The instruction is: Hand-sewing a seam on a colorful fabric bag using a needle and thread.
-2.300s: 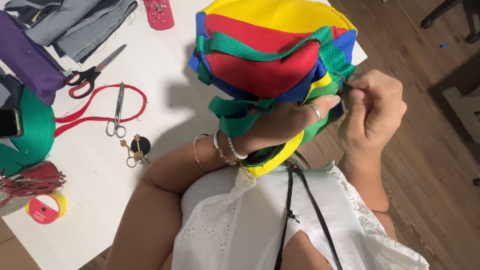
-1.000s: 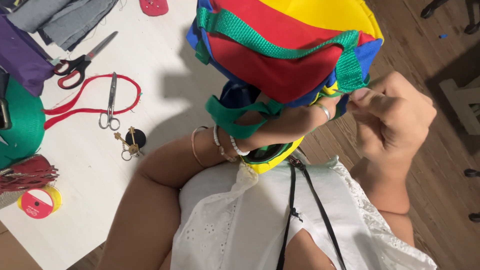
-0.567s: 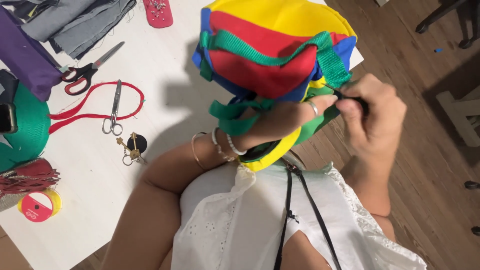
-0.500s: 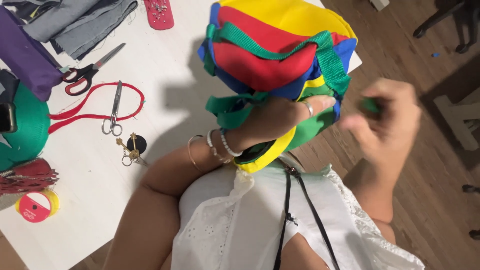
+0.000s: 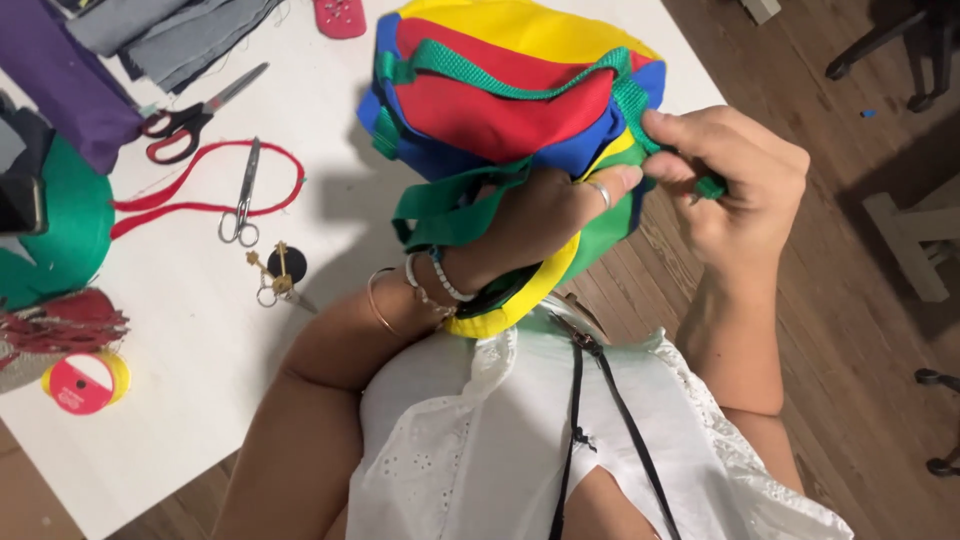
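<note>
Lying across the white table's near right corner, the colourful bag ran left to right. The left hand gripped its near underside from below; the right hand, just right, pinched shut on the green strap.

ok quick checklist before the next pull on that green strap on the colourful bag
1. Left hand holds the bag steady: ok, it grips the bag's lower edge.
2. Right hand pinches the green strap: ok, the strap's end shows below the fingers.
3. Strap free of twists: cannot tell, the hands hide it.
4. Bag supported: ok, its far side is over the white table.
5. Scissors away from the hands: ok, they lie off to the left.
</note>
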